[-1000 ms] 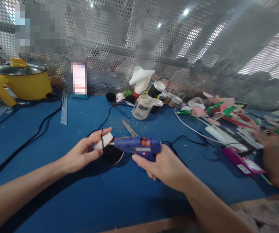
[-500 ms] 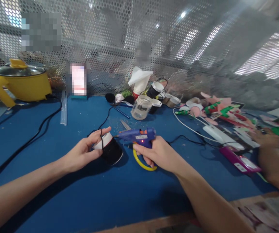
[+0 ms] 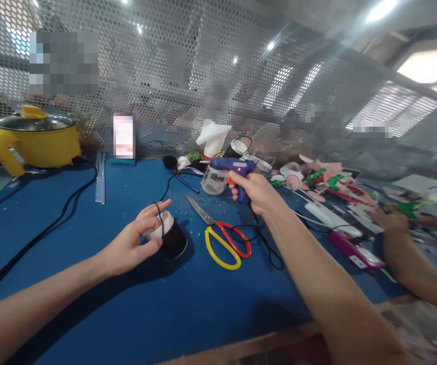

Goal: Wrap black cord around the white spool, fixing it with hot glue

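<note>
Left hand [image 3: 132,243] grip pinches a paper cup [image 3: 167,234] half wrapped in black yarn, cup lying on its side on the blue worktop [image 3: 127,309] just left of the scissors [image 3: 224,235], a yarn strand looped over one finger. Right hand [image 3: 254,190] grip is clenched round the handle of a blue glue gun [image 3: 229,167], raised off the worktop beyond the scissors, nozzle pointing left by a clear jar [image 3: 213,181]. Another person's hand [image 3: 387,221] rests far right of the scissors near a magenta tool [image 3: 357,251]; yellow pot [image 3: 36,137] sits far left.
</note>
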Demonstrator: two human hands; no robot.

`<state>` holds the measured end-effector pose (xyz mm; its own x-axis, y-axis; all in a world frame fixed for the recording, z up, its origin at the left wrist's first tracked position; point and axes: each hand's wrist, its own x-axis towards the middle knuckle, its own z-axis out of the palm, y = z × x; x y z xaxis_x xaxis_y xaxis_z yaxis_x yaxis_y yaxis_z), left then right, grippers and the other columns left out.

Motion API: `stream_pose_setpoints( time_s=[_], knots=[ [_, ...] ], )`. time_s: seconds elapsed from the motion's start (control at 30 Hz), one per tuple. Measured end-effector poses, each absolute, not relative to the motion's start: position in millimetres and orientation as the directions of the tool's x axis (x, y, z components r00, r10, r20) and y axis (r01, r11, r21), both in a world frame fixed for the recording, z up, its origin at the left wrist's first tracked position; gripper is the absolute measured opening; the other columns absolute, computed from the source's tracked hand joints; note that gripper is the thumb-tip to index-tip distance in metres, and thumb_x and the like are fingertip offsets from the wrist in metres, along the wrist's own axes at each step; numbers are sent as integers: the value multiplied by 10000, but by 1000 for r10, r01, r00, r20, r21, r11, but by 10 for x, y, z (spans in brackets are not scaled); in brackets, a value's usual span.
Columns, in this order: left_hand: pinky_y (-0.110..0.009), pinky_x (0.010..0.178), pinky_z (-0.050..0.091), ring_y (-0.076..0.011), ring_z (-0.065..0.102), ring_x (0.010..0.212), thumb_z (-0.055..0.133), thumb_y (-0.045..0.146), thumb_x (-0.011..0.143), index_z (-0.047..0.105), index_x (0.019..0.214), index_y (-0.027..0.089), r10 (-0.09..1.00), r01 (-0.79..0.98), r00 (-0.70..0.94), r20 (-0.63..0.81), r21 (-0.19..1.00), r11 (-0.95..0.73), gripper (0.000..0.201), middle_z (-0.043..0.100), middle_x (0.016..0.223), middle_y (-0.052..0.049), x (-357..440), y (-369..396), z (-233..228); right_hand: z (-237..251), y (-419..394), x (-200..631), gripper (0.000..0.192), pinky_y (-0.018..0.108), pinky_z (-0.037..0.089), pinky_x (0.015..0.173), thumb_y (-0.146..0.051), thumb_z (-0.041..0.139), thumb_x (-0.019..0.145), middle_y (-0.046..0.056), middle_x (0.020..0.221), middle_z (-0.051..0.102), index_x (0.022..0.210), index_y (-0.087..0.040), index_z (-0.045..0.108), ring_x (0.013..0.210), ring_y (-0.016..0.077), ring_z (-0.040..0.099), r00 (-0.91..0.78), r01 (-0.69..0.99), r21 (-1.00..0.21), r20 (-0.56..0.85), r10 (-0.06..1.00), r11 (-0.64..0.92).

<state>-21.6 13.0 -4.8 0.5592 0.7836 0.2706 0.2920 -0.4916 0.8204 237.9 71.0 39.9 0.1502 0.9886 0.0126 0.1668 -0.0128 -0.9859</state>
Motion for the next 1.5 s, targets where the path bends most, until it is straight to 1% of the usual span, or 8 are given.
stream_pose_setpoints(
  time_s=[0.57,0.67,0.77,0.87,0.93,1.1,1.27,1.5],
  knots=[
    [-465,987,250,-295,226,1272,449,168,748,404,623,184,756,323,590,284,775,-543,134,284,1390,-140,-215,110,-27,572,1183,2666,445,315,472,517,-506,404,799,78,496,557,552,-147,496,531,179,585,266,509,-835,-77,961,-208],
    [-460,985,251,-293,228,1272,450,164,742,399,623,184,754,326,595,280,773,-544,131,275,1394,-136,-210,109,-29,634,975,2627,355,356,445,675,-449,517,750,117,651,590,550,-156,506,760,245,588,340,661,-744,179,923,-99],
    [-442,967,280,-291,254,1260,449,162,736,396,624,184,750,321,600,278,775,-544,125,314,1367,-149,-205,109,-27,601,648,2337,289,359,421,729,-419,517,757,100,757,602,656,-154,578,792,227,566,123,835,-496,591,797,239],
    [-417,964,287,-285,273,1243,446,172,728,396,615,188,746,334,603,283,759,-559,124,468,1216,-142,-200,111,-19,441,370,1887,287,300,437,735,-389,472,801,75,825,608,698,-157,607,806,166,563,-327,618,-538,488,809,574],
    [-418,968,275,-282,313,1202,436,178,722,390,604,193,753,364,594,281,742,-564,128,549,1014,-115,-192,110,-7,317,292,1626,317,309,415,801,-420,461,804,83,917,590,736,-157,624,888,163,542,-437,549,-577,419,796,605],
    [-400,879,357,-244,452,952,417,182,707,372,579,189,782,413,568,257,733,-541,136,479,751,-39,-166,95,25,180,353,1363,467,369,322,918,-530,367,806,125,1061,516,757,-143,626,1052,197,455,-458,560,-617,326,827,553],
    [-385,843,375,-217,452,852,423,196,710,382,563,186,773,420,573,273,712,-563,153,433,661,-8,-173,96,-11,217,371,1338,353,362,317,926,-444,441,809,128,1041,515,702,-142,591,1065,194,454,-441,550,-666,281,852,504],
    [-393,952,293,-244,430,1031,450,182,718,471,652,170,748,391,599,287,710,-585,70,523,905,-68,-175,97,-12,215,345,1379,147,332,349,900,-187,540,754,107,1036,541,615,-147,563,1061,167,477,-462,434,-803,192,866,409]
  ],
)
